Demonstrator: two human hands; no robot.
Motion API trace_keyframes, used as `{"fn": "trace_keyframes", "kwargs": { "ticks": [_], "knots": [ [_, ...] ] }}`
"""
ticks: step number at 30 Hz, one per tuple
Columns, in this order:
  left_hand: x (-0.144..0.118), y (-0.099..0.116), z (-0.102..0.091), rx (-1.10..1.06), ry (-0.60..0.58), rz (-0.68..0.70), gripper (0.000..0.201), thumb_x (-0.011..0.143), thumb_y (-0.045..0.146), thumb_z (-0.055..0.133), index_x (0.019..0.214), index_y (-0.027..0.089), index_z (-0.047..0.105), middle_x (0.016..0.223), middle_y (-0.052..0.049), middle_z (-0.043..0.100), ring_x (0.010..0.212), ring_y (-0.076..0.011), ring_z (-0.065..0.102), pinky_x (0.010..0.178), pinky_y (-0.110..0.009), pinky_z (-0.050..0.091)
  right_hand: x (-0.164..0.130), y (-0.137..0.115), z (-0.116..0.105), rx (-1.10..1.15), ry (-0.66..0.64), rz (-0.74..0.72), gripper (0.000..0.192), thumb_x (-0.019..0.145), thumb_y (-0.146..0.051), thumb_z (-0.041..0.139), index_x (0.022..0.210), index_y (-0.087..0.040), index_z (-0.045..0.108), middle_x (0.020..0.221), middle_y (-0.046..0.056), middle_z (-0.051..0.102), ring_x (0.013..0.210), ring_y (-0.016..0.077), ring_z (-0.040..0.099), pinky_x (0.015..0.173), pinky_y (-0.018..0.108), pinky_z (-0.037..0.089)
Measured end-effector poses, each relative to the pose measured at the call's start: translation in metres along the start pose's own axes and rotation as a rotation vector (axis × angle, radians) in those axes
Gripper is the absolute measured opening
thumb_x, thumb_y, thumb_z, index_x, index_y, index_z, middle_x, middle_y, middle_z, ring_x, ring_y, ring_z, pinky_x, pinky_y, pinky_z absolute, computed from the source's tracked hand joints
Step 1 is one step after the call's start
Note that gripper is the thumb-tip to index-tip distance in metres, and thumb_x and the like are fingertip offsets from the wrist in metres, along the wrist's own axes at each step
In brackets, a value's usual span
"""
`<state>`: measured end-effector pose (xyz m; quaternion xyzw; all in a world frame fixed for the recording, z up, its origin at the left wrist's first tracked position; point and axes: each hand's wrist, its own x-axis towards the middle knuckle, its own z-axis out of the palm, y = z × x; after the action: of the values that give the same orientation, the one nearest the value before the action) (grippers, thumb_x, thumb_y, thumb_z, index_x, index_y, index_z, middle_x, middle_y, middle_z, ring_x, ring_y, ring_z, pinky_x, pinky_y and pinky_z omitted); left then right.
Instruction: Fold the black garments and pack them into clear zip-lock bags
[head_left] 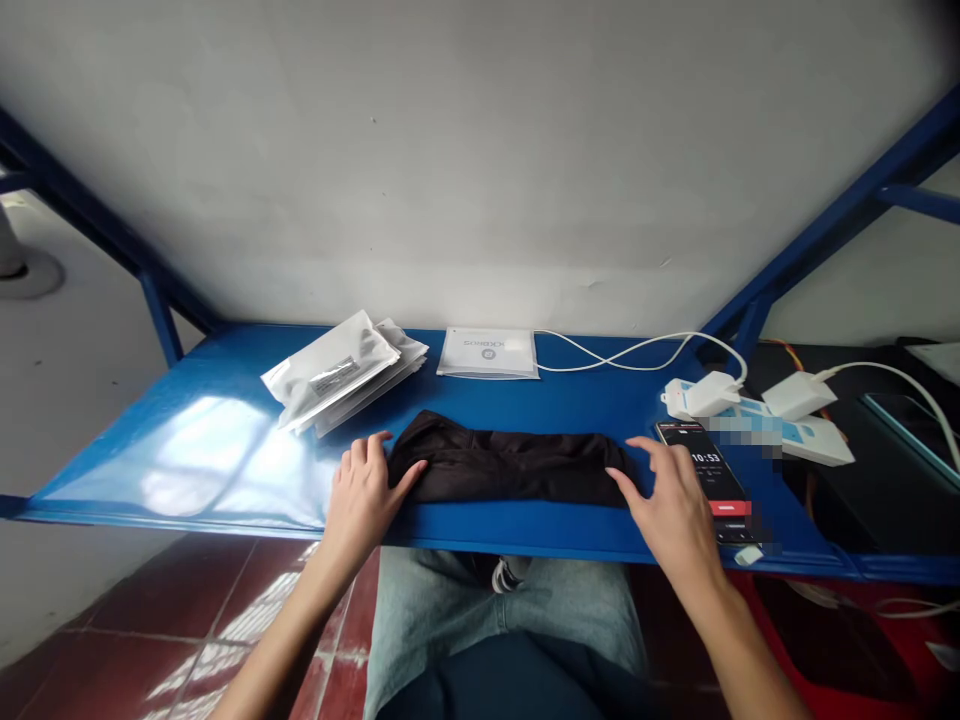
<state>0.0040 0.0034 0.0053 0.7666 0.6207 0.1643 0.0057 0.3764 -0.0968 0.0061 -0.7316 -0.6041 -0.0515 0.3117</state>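
Observation:
A folded black cloth garment (510,466) lies in a long strip along the front of the blue table (592,400). At its left end rests my left hand (365,490), thumb lying on the fabric and fingers spread apart at the edge. My right hand (670,500) is at the other end, its thumb and index finger touching the cloth with a gap between them. Neither hand is closed around the fabric. Some fingertips are hard to make out against it.
White plastic packets (341,370) are stacked at the back left. One flat printed pouch (487,354) lies against the wall. To the right are a phone (705,470), a power strip (814,435) with white chargers, and a looping white cable (615,362). Blue metal bars (817,225) slant at both sides.

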Motion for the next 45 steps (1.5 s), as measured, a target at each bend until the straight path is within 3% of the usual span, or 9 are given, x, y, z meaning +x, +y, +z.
{"fn": "trace_keyframes", "kwargs": {
  "ticks": [6,11,14,23,26,30,34,41,45],
  "knots": [
    [0.005,0.002,-0.014,-0.04,-0.208,-0.087,0.037,0.096,0.056,0.051,0.099,0.02,0.059,0.094,-0.011,0.065,0.094,-0.0333,0.067,0.071,-0.037,0.05,-0.005,-0.131,0.026,0.259,-0.255,-0.252,0.029,0.103,-0.026,0.049,0.121,-0.028,0.071,0.104,0.007,0.071,0.101,0.0255,0.064,0.091,0.038,0.054],
    [0.009,-0.002,-0.028,-0.429,-0.281,-0.283,0.039,0.089,0.062,0.054,0.098,0.024,0.058,0.086,-0.003,0.072,0.073,-0.0236,0.07,0.062,-0.03,0.048,-0.026,-0.206,0.079,0.268,-0.389,-0.364,0.087,0.091,-0.048,0.069,0.163,-0.019,0.029,0.163,0.015,0.042,0.15,0.0355,0.038,0.119,0.056,0.038],
    [0.006,-0.008,-0.031,-0.572,-0.273,-0.316,0.047,0.085,0.065,0.057,0.105,0.023,0.062,0.088,-0.004,0.074,0.073,-0.0232,0.07,0.064,-0.031,0.052,-0.033,-0.219,0.1,0.279,-0.369,-0.336,0.093,0.095,-0.043,0.063,0.167,-0.013,0.01,0.171,0.018,0.021,0.158,0.0353,0.022,0.124,0.062,0.028],
    [0.001,-0.001,-0.028,-0.818,-0.146,-0.33,0.047,0.086,0.067,0.062,0.089,0.02,0.064,0.08,-0.002,0.068,0.062,-0.0157,0.062,0.053,-0.024,0.045,-0.026,-0.232,0.112,0.351,-0.375,-0.3,0.075,0.099,-0.022,0.05,0.165,-0.009,0.018,0.162,0.019,0.041,0.153,0.032,0.036,0.127,0.061,0.023],
    [0.003,0.008,-0.036,-0.851,-0.056,-0.278,0.045,0.094,0.062,0.057,0.089,0.019,0.067,0.082,-0.003,0.071,0.075,-0.0178,0.067,0.066,-0.025,0.052,-0.02,-0.231,0.105,0.433,-0.358,-0.268,0.069,0.098,-0.012,0.042,0.165,-0.011,0.022,0.16,0.016,0.047,0.149,0.0268,0.043,0.129,0.055,0.022],
    [0.002,0.029,-0.037,-0.956,0.055,-0.178,0.037,0.101,0.052,0.051,0.107,0.019,0.068,0.116,-0.01,0.074,0.11,-0.024,0.07,0.093,-0.032,0.057,-0.009,-0.223,0.091,0.713,-0.242,-0.121,0.073,0.099,-0.01,0.037,0.167,-0.02,0.012,0.163,0.01,0.044,0.149,0.0213,0.044,0.124,0.044,0.037],
    [-0.001,0.065,-0.02,-0.931,-0.034,0.089,0.042,0.104,0.042,0.05,0.142,0.025,0.055,0.157,-0.01,0.05,0.145,-0.0278,0.049,0.114,-0.043,0.049,-0.008,-0.202,0.076,0.844,-0.071,0.054,0.071,0.104,-0.017,0.033,0.167,-0.025,0.0,0.167,0.012,0.034,0.152,0.0244,0.038,0.118,0.046,0.045],
    [-0.003,0.107,0.032,-0.543,-0.141,0.39,0.048,0.106,0.03,0.045,0.154,0.035,0.045,0.165,-0.006,0.039,0.155,-0.0321,0.03,0.122,-0.065,0.032,-0.025,-0.127,0.06,0.364,0.041,0.045,0.068,0.102,-0.014,0.042,0.164,-0.035,0.025,0.174,0.009,0.01,0.158,0.0408,0.018,0.118,0.074,0.029],
    [-0.004,0.111,0.045,-0.406,-0.155,0.417,0.045,0.106,0.031,0.044,0.151,0.03,0.05,0.163,-0.009,0.043,0.156,-0.0332,0.029,0.123,-0.067,0.026,-0.032,-0.102,0.061,0.199,-0.139,-0.186,0.072,0.102,-0.007,0.037,0.166,-0.034,0.017,0.166,0.007,0.039,0.155,0.0334,0.03,0.123,0.071,0.022]
  ]
}}
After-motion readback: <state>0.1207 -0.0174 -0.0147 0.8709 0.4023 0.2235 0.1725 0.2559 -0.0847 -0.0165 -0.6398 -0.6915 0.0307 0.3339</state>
